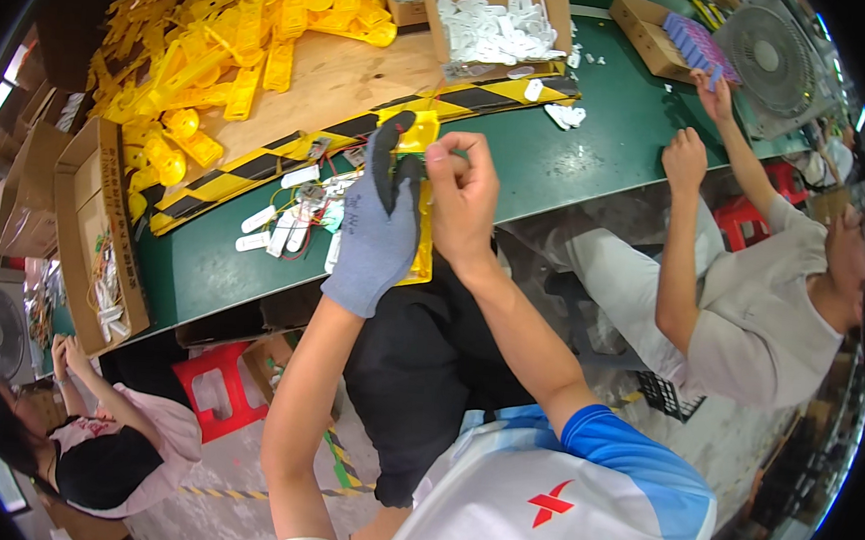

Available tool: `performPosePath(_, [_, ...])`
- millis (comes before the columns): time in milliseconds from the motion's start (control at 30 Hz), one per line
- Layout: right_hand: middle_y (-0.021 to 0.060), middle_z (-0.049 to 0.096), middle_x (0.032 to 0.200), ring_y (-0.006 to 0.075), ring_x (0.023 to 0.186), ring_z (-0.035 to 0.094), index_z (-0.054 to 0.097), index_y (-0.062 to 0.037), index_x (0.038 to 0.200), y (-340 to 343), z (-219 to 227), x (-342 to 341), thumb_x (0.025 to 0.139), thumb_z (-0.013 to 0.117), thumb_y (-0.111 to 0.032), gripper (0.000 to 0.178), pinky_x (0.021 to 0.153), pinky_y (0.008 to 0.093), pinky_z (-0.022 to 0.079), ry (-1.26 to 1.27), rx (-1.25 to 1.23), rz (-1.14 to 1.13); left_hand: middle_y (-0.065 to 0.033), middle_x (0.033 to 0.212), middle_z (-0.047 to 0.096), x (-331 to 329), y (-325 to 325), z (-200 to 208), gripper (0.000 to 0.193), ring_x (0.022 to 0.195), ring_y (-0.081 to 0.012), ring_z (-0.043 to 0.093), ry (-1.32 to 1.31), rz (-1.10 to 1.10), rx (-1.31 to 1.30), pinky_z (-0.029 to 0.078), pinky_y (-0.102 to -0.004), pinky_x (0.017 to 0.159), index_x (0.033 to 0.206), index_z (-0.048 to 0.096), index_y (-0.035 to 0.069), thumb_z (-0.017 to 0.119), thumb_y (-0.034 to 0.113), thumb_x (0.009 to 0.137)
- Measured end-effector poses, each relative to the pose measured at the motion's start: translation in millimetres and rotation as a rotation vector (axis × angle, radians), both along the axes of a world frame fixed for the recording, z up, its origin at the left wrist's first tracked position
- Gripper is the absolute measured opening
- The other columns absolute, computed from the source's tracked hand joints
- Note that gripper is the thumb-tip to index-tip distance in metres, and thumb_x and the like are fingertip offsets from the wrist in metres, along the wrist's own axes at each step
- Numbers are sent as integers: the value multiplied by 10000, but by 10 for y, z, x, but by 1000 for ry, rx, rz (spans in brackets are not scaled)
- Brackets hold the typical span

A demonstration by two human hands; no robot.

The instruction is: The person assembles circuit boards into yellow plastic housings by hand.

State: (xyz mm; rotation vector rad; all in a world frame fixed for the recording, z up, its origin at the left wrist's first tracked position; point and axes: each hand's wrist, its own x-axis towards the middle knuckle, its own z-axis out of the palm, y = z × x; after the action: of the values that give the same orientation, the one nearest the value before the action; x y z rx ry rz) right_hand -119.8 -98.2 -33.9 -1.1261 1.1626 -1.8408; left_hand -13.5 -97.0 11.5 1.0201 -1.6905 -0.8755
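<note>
So we've got a yellow plastic part [418, 132] just above the middle of the frame, at the near edge of the green bench [535, 172], with our gloved left hand [377, 226] wrapped round it. Our bare right hand [465, 202] is curled just beside it, thumb and finger pinched together; honestly can't tell if there's something tiny in there. Looks like fiddly close-up work to us, so we'd let the glove do the clamping and leave the bare fingertips for the fine stuff. Brace the part so it doesn't twist, and go easy, since thin plastic probably hates being forced. Also, watch the wired white pieces [295, 225] left of centre: those loose wires could easily snag on the glove.
</note>
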Motion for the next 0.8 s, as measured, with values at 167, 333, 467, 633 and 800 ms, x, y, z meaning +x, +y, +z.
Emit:
performPosePath(167, [9,582,761,41,672,506,558,16,1055,130,96,72,950,629,-149,208,584,200,425,-46,-32,-11,-218,1080,631,-11,-36,-70,448,882,-282,645,-30,52,-101,498,-357,769,1371,415,8,478,32,929])
performPosePath(333, [63,674,941,103,826,629,614,38,1173,240,113,-28,914,656,-82,289,698,229,518,45,49,29,-247,1090,623,0,-5,-46,423,931,-341,656,11,27,96,505,-386,809,1341,447,18,509,48,923])
performPosePath(467, [126,696,1067,135,944,662,622,51,1211,294,280,-267,870,686,-41,359,754,264,553,101,152,172,-256,1119,611,-14,32,77,378,979,-391,637,-54,7,90,501,-416,827,1297,471,10,510,46,923])
performPosePath(633, [160,688,1112,153,1010,655,595,57,1246,317,469,-357,883,653,-2,372,873,283,531,5,210,367,-246,1136,586,31,6,-20,340,1018,-425,601,-115,-12,-53,493,-426,842,1251,485,-9,528,56,920])
performPosePath(800, [149,683,1136,150,1034,646,576,48,1275,337,257,-359,900,636,-2,383,919,288,507,40,111,321,-264,1072,588,-7,31,24,310,957,-440,608,-184,4,-9,500,-449,799,1210,462,-21,532,71,923])
